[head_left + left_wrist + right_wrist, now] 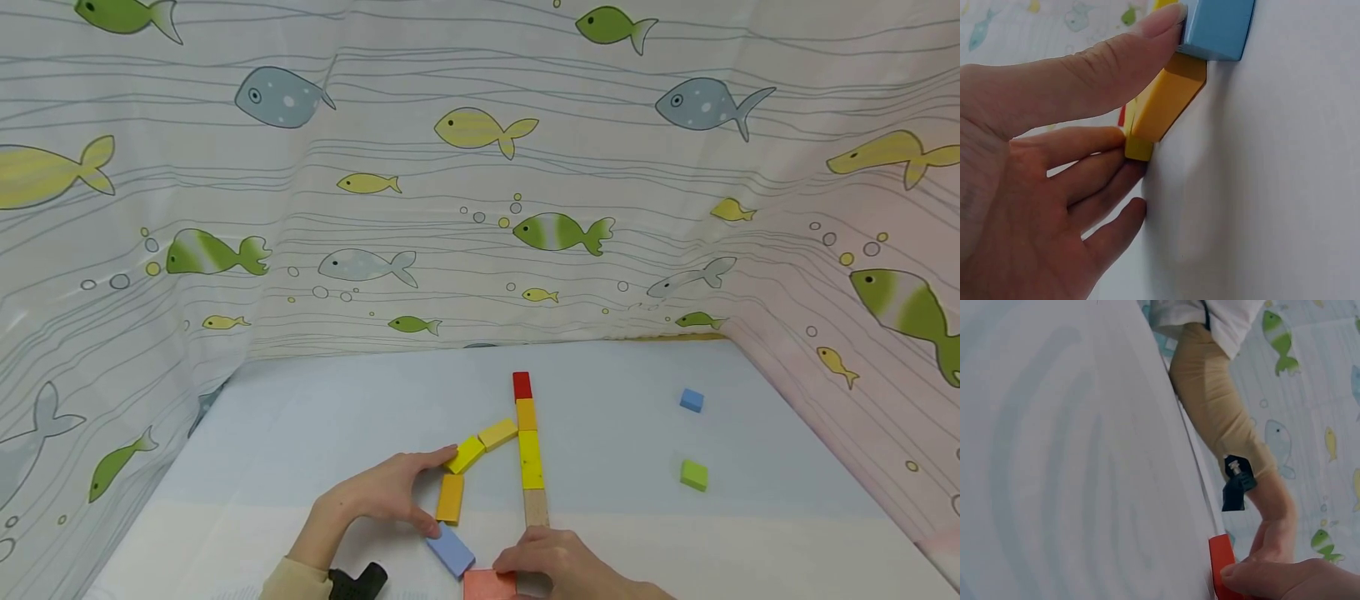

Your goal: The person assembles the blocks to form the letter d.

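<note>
My left hand [382, 492] spreads along the outer side of a curved row of blocks. Its thumb touches a blue block [451, 550], and its fairly straight fingers reach a yellow block [465, 455], with an orange block [450, 498] between. A pale yellow block [498, 434] continues the curve to a straight column: red block [522, 385], orange block [527, 414], long yellow block [531, 458] and plain wooden block [536, 507]. At the near end, my right hand [558, 558] pinches a red block [1221, 550] beside the blue one; the hand partly hides the column's lower end.
A small blue block [692, 400] and a green block [693, 475] lie apart on the right of the white table [615, 433]. A fish-patterned curtain [480, 208] surrounds the table at the back and sides.
</note>
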Motion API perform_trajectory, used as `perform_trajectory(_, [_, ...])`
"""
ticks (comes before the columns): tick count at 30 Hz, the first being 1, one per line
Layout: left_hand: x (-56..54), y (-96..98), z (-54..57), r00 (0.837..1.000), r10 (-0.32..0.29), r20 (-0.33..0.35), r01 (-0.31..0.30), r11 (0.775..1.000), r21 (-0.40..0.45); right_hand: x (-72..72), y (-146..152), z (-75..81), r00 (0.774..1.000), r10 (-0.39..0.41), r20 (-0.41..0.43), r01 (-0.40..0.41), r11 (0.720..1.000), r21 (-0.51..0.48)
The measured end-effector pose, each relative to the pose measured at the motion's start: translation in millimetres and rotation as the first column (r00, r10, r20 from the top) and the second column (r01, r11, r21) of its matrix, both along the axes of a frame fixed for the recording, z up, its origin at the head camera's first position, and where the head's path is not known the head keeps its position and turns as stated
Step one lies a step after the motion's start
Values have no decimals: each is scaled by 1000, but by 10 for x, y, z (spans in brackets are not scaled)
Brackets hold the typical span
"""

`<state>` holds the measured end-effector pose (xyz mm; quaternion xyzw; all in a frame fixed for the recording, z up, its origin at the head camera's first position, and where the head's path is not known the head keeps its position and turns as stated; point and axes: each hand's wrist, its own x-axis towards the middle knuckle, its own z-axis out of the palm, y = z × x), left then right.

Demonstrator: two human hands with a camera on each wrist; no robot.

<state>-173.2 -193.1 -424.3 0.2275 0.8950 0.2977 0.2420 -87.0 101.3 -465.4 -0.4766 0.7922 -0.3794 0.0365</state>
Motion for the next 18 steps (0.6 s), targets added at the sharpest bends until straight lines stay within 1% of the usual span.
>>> perform_trajectory(9, [-9,-22,-3,1000,-7,-3,7,1000,9,-4,-5,-2,1000,-2,-22,2,1000,-6])
perform_trajectory(13, [-11,-24,-11,1000,-10,-5,10,1000,9,-5,-4,-9,1000,5,-20,-5,1000,-7])
perform_trajectory(18, [5,-9,23,1000,-7,0,7,1000,14,-12,-16,-4,1000,10,-25,-10,1000,0])
